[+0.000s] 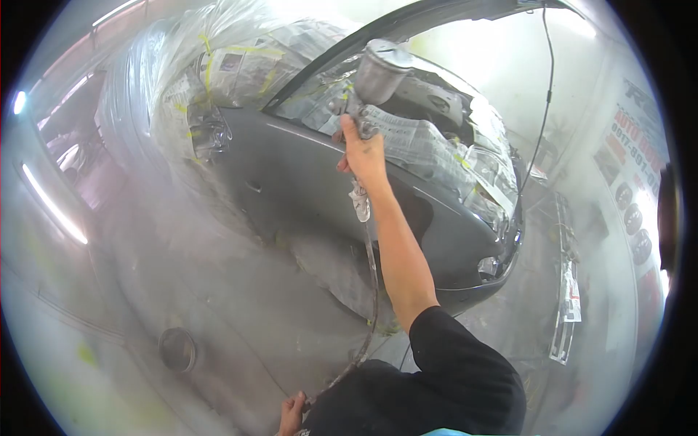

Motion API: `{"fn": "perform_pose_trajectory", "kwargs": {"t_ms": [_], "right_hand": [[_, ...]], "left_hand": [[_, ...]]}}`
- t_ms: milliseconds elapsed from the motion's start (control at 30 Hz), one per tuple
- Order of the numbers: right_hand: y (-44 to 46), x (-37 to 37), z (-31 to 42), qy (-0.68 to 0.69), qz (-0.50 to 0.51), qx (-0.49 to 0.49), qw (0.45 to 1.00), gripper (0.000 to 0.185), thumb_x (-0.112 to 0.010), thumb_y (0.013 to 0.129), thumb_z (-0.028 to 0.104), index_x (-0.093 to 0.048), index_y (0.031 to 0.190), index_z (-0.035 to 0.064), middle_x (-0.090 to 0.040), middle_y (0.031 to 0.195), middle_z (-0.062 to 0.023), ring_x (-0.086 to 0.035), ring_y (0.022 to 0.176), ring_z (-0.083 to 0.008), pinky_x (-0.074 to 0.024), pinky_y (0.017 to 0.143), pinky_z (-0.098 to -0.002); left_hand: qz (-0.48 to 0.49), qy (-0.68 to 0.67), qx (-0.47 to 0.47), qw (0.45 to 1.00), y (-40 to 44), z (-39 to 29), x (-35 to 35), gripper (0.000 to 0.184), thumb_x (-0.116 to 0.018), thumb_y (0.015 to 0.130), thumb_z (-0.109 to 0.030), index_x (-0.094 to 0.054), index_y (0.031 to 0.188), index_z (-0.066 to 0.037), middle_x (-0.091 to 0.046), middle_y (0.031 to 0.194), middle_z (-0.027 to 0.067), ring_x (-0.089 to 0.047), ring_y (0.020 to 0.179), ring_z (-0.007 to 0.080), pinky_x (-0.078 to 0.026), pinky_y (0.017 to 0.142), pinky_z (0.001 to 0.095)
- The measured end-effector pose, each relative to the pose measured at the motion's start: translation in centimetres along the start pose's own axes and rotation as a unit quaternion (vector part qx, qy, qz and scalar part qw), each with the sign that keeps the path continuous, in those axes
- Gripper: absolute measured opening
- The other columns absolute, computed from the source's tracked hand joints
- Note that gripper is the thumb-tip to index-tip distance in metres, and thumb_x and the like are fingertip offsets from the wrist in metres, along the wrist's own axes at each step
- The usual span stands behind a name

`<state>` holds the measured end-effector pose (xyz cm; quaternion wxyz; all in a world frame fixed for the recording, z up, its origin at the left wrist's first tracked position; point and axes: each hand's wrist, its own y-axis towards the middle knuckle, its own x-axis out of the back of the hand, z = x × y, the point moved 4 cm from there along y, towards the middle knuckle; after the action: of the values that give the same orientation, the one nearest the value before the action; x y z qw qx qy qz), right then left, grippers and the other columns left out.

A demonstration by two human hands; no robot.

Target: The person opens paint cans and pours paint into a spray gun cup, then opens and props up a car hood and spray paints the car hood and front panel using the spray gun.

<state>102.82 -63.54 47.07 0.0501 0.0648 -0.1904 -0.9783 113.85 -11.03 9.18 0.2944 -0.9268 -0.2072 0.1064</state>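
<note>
My right hand is closed around the handle of a spray gun, with my arm stretched forward. A grey paint cup sits tilted on top of the gun. Behind it is a dark grey car door with an open window frame; whether the gun touches it I cannot tell, though they appear apart. From the handle an air hose hangs down toward my body. Low in view, my left hand is closed on the hose near my waist.
Newspaper masking covers the window opening, and plastic sheeting wraps the car at left. A round can or lid lies on the floor. A dark cable hangs at right, near a wall banner.
</note>
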Motion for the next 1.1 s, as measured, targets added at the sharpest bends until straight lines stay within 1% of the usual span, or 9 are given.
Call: {"fn": "perform_pose_trajectory", "kwargs": {"t_ms": [33, 133, 233, 400, 533, 633, 733, 833, 1100], "right_hand": [[0.1, 0.0, -0.2, -0.017, 0.009, -0.018, 1.000, 0.052, -0.063, 0.099, 0.048, -0.068, 0.094, -0.0037, -0.069, 0.079, -0.0106, -0.058, 0.040, -0.0162, -0.0410, 0.035, -0.0294], [0.8, 1.3, 0.9, -0.052, -0.020, -0.005, 0.998, 0.051, -0.065, 0.098, 0.048, -0.067, 0.093, -0.0027, -0.067, 0.076, -0.0108, -0.056, 0.039, -0.0160, -0.0403, 0.035, -0.0295], [1.1, 4.7, 3.6, -0.056, -0.059, 0.048, 0.996, 0.049, -0.064, 0.099, 0.047, -0.066, 0.097, -0.0025, -0.066, 0.074, -0.0103, -0.056, 0.040, -0.0160, -0.0400, 0.035, -0.0294], [0.1, 12.4, 12.6, -0.078, -0.139, 0.130, 0.979, 0.043, -0.062, 0.101, 0.040, -0.064, 0.104, -0.0028, -0.065, 0.077, -0.0104, -0.058, 0.042, -0.0156, -0.0401, 0.036, -0.0280], [-1.4, 16.9, 17.9, -0.065, -0.180, 0.208, 0.959, 0.056, -0.062, 0.100, 0.051, -0.064, 0.108, -0.0039, -0.070, 0.085, -0.0134, -0.060, 0.044, -0.0162, -0.0434, 0.038, -0.0283], [-2.2, 17.5, 19.5, -0.057, -0.167, 0.201, 0.964, 0.061, -0.060, 0.099, 0.055, -0.063, 0.112, -0.0039, -0.073, 0.089, -0.0142, -0.060, 0.045, -0.0162, -0.0460, 0.039, -0.0286], [-2.5, 17.0, 18.5, -0.041, -0.089, 0.114, 0.989, 0.060, -0.055, 0.101, 0.058, -0.060, 0.121, 0.0014, -0.074, 0.094, -0.0131, -0.060, 0.047, -0.0153, -0.0463, 0.039, -0.0275], [-2.6, 15.8, 16.7, -0.007, -0.040, 0.040, 0.998, 0.069, -0.049, 0.100, 0.064, -0.059, 0.123, -0.0010, -0.071, 0.097, -0.0169, -0.054, 0.045, -0.0126, -0.0409, 0.036, -0.0252], [0.2, 19.4, 16.4, 0.005, -0.041, 0.096, 0.995, 0.060, -0.055, 0.100, 0.059, -0.061, 0.116, 0.0021, -0.067, 0.087, -0.0100, -0.051, 0.041, -0.0145, -0.0399, 0.036, -0.0264]], "left_hand": [[0.006, 0.004, -0.008, 1.000, 0.1, -0.2, 0.0, 0.050, -0.059, 0.101, -0.050, -0.068, 0.081, -0.005, -0.061, 0.068, -0.0033, -0.048, 0.057, 0.0071, -0.034, 0.054, 0.0277], [-0.053, 0.012, 0.203, 0.978, -6.6, -10.1, -4.6, 0.069, -0.061, 0.100, -0.049, -0.048, 0.148, -0.001, -0.051, 0.150, 0.0218, -0.049, 0.138, 0.0375, -0.038, 0.115, 0.0495], [0.016, 0.085, 0.017, 0.996, -2.1, -6.3, -3.1, 0.049, -0.059, 0.101, -0.049, -0.069, 0.083, -0.005, -0.061, 0.070, -0.0027, -0.051, 0.064, 0.0071, -0.038, 0.059, 0.0271], [0.135, 0.072, -0.052, 0.987, -1.6, -10.1, -5.4, 0.040, -0.059, 0.103, -0.039, -0.068, 0.087, -0.004, -0.062, 0.079, -0.0031, -0.054, 0.076, 0.0072, -0.042, 0.070, 0.0256], [0.275, 0.072, -0.078, 0.955, 0.5, -9.0, -5.5, 0.036, -0.061, 0.102, -0.037, -0.070, 0.098, -0.002, -0.066, 0.090, -0.0018, -0.058, 0.086, 0.0085, -0.046, 0.079, 0.0262], [0.275, 0.056, -0.084, 0.956, 0.0, -8.5, -5.1, 0.034, -0.060, 0.103, -0.033, -0.071, 0.094, -0.002, -0.067, 0.085, 0.0005, -0.055, 0.081, 0.0087, -0.042, 0.077, 0.0256], [0.173, 0.155, 0.081, 0.969, -9.1, -17.3, -6.8, 0.069, -0.062, 0.099, -0.049, -0.048, 0.149, -0.004, -0.051, 0.150, 0.0216, -0.046, 0.141, 0.0372, -0.039, 0.115, 0.0491], [0.177, 0.218, 0.106, 0.954, -9.4, -17.0, -7.6, 0.072, -0.064, 0.097, -0.052, -0.048, 0.149, -0.005, -0.052, 0.149, 0.0211, -0.048, 0.140, 0.0365, -0.041, 0.113, 0.0482], [0.130, 0.233, 0.130, 0.955, -12.1, -18.4, -14.5, 0.070, -0.061, 0.099, -0.054, -0.050, 0.147, -0.004, -0.054, 0.148, 0.0209, -0.052, 0.137, 0.0346, -0.042, 0.114, 0.0466]]}}
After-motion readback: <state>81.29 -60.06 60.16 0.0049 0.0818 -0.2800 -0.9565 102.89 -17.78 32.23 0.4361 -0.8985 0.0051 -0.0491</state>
